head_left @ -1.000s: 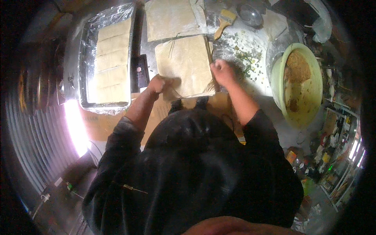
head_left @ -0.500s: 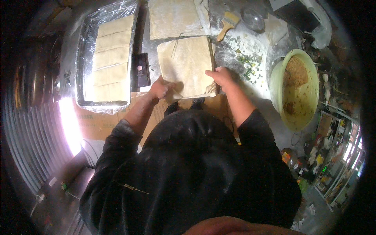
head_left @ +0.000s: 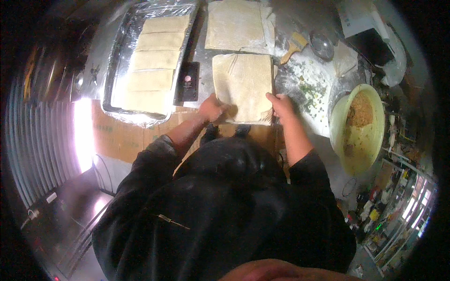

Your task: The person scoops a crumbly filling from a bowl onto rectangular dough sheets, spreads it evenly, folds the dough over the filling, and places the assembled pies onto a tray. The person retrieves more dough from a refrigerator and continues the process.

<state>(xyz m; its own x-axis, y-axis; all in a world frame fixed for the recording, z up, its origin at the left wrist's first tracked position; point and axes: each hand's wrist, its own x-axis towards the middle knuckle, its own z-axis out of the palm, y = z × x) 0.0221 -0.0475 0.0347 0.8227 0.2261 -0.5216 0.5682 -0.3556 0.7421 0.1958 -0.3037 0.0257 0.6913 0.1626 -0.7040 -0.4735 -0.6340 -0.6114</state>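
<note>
A squarish stack of pale, floured dough sheets (head_left: 243, 84) lies at the table's near edge, creased along its top and at the near right corner. My left hand (head_left: 213, 110) grips the near left corner, fingers curled around the edge. On the right side near the other corner, my right hand (head_left: 281, 107) pinches the layers, thumb on top and the other fingers below. Just beyond lies a second stack of dough sheets (head_left: 239, 25). To the left, several folded dough rectangles (head_left: 154, 60) lie in a row in a plastic-lined metal tray (head_left: 110, 79).
A dark flat box-like item (head_left: 189, 82) sits between tray and stack. Rightward are a wide brush (head_left: 294, 47), a clear bowl (head_left: 321, 45), chopped greens (head_left: 309, 89) on flour, and a yellow-green basin (head_left: 338, 122) with brownish filling. Cardboard (head_left: 117, 124) is below the table edge.
My view has turned, so the table's things appear shifted to the right. Both hands keep their hold on the dough stack, which stays in about the same place on the table.
</note>
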